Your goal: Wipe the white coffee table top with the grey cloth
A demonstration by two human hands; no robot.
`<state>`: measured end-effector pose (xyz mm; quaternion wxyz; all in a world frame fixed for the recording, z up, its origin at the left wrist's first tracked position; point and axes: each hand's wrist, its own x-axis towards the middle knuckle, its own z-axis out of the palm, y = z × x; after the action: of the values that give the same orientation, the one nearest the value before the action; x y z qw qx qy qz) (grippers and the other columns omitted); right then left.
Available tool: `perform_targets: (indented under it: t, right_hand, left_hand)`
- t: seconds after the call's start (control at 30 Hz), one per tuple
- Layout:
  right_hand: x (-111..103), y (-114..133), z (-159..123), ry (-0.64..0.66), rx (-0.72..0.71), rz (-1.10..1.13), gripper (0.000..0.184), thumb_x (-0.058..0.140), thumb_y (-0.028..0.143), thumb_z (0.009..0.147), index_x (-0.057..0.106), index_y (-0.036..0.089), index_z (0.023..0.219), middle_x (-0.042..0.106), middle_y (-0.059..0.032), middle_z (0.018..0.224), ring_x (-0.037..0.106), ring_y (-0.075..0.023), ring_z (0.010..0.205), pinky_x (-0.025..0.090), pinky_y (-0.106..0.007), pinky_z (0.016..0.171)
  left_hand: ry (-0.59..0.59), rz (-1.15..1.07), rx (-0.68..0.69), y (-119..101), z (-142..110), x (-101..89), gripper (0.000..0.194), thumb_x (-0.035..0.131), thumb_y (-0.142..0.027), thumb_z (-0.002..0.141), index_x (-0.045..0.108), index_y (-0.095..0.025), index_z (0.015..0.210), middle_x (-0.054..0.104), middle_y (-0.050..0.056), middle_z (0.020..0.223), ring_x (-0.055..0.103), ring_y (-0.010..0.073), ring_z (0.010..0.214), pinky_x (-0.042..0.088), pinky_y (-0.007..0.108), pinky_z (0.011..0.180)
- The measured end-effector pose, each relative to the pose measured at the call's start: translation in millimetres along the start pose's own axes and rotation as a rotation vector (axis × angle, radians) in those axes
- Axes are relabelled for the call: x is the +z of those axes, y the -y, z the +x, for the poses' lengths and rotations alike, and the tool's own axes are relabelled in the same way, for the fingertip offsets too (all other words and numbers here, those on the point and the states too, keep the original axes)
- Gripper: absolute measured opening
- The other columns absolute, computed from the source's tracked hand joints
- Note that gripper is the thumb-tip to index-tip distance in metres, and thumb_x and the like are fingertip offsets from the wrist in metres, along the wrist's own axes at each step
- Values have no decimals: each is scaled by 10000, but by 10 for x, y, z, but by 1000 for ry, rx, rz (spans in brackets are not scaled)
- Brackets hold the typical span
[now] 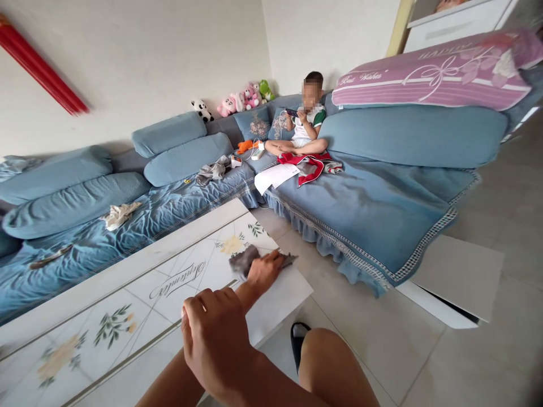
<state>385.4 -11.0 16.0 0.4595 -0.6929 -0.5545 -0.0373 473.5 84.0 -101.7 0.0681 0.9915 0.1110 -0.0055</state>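
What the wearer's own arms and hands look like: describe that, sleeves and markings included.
The left hand and right hand are both bare, without gloves. No sleeve shows on the left forearm or right forearm, and no watch, band, cable or marking is visible. A small pale sliver by the right fingers could be a ring or a gap; I can't tell.

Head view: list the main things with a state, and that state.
Grey cloth: crumpled
Left hand: on the cloth
Right hand: curled, over left forearm
Red garment: crumpled
White cloth: crumpled
Paper: bent
Seated person: cross-legged
Device: held by that person
Slipper: worn
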Motion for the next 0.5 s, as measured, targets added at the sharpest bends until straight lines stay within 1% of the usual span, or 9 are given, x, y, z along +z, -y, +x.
perform_targets:
  t: [0.03, 0.1, 0.13, 0.2, 0.27, 0.33, 0.4, 0.43, 0.5]
  right_hand:
    - [-4, -3, -5, -1, 4, 1, 59, 579, 195, 998, 617, 216, 959, 691, -33, 896, 617, -212, 802, 426, -373, 748]
    - [-17, -11, -15, 3, 1, 2, 73, 569, 193, 1001, 619, 214, 952, 691, -35, 892, 613, -209, 797, 422, -372, 747]
    - [-24, -16, -18, 9, -1, 1, 77, 568, 191, 1000, 620, 212, 948, 691, -36, 890, 611, -208, 794, 419, -371, 746]
    - [-36, -28, -22, 23, -9, 0, 78, 569, 193, 997, 625, 209, 945, 693, -39, 891, 608, -206, 787, 415, -369, 740]
    - [-38, -37, -24, 29, -12, -1, 84, 566, 196, 998, 627, 207, 942, 694, -40, 894, 609, -208, 787, 416, -371, 739]
    - [-31, -40, -29, 23, -17, 1, 97, 554, 196, 1007, 631, 205, 949, 693, -39, 895, 614, -210, 796, 422, -373, 752]
    - [-25, -39, -35, 17, -17, 0, 107, 544, 189, 1014, 634, 204, 957, 690, -37, 886, 617, -208, 796, 424, -372, 764]
    - [-25, -38, -37, 16, -16, -1, 107, 546, 187, 1015, 634, 204, 956, 689, -36, 881, 616, -205, 793, 421, -369, 762]
    - [-32, -38, -36, 20, -15, -3, 95, 559, 184, 1008, 631, 205, 951, 692, -34, 882, 613, -203, 790, 410, -366, 750]
  left_hand:
    - [-15, 3, -34, -6, -11, -16, 347, 537, -205, 1053, 676, -336, 1344, 670, 42, 1336, 666, 195, 1138, 574, 293, 885]
    - [-19, -12, -42, -41, -78, -23, 360, 510, -226, 1061, 661, -331, 1371, 653, 53, 1377, 666, 209, 1139, 578, 306, 847]
    - [-10, -24, -18, -62, -129, -20, 370, 517, -248, 1059, 651, -337, 1392, 647, 48, 1392, 670, 208, 1135, 577, 306, 838]
    - [30, -33, 85, -80, -220, -19, 431, 542, -263, 1044, 613, -358, 1458, 645, 37, 1406, 676, 205, 1121, 576, 308, 840]
    - [56, 9, 147, -52, -233, -42, 502, 523, -230, 1040, 565, -385, 1516, 648, 37, 1406, 679, 207, 1098, 572, 323, 841]
    - [45, 84, 93, -12, -160, -76, 531, 466, -180, 1049, 553, -396, 1527, 643, 56, 1405, 680, 218, 1080, 564, 338, 801]
    - [0, 137, -38, -16, -83, -80, 538, 422, -145, 1055, 571, -401, 1503, 642, 66, 1390, 680, 224, 1073, 551, 338, 765]
    - [-17, 140, -75, -40, -74, -63, 537, 413, -137, 1056, 581, -405, 1491, 647, 65, 1375, 680, 223, 1069, 545, 333, 751]
    - [-23, 109, -39, -113, -131, 2, 528, 405, -152, 1066, 585, -419, 1484, 657, 53, 1356, 680, 218, 1053, 536, 328, 732]
